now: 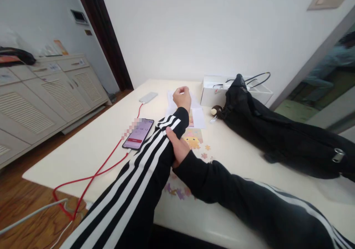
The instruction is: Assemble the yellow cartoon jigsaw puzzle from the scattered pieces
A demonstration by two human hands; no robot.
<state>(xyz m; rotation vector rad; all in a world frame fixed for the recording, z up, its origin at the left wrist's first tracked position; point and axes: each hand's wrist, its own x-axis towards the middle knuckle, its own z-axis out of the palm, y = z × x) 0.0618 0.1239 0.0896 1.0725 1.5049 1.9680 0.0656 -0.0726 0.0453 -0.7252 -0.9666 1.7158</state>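
Right hand (179, 148) clasps the black, white-striped fabric sleeve (146, 171), apparently adjusting it; left hand (183, 99) curls loosely; release seems needed next.

The right hand (179, 148) grips the left sleeve (141, 167), the left hand (182, 99) curled near puzzle pieces (204, 155) on a white table (230, 153).

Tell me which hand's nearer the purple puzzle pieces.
Right. The right hand, gripping the left sleeve, is just beyond the purple puzzle pieces; the left hand is farther beyond them, toward the wall.
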